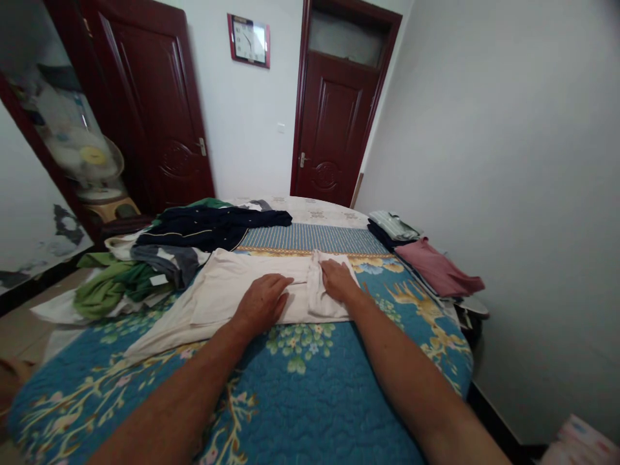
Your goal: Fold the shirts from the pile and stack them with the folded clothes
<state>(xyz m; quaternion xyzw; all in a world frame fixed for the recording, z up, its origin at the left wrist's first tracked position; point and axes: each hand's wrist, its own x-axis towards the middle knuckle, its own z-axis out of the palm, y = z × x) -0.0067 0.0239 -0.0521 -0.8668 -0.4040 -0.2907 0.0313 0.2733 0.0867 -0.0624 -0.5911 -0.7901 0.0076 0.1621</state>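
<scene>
A cream-coloured garment (217, 290) lies spread on the bed, laid out lengthwise from left to right. Its right end is doubled over into a narrow band (317, 290), and its left part trails toward the bed's near left side. My left hand (264, 298) rests on the middle of the cloth, fingers stretched to the right and thumb apart. At the doubled band, my right hand (338, 281) has its fingers bent over the fabric, gripping it. Some fingertips are hidden in the folds.
A loose heap of clothes, with a navy shirt (198, 226) and a green garment (104, 284), lies at the left. Folded clothes, including a pink one (438, 266) and a striped one (394, 225), are stacked along the right edge. A blue flowered quilt (310, 400) covers the bed.
</scene>
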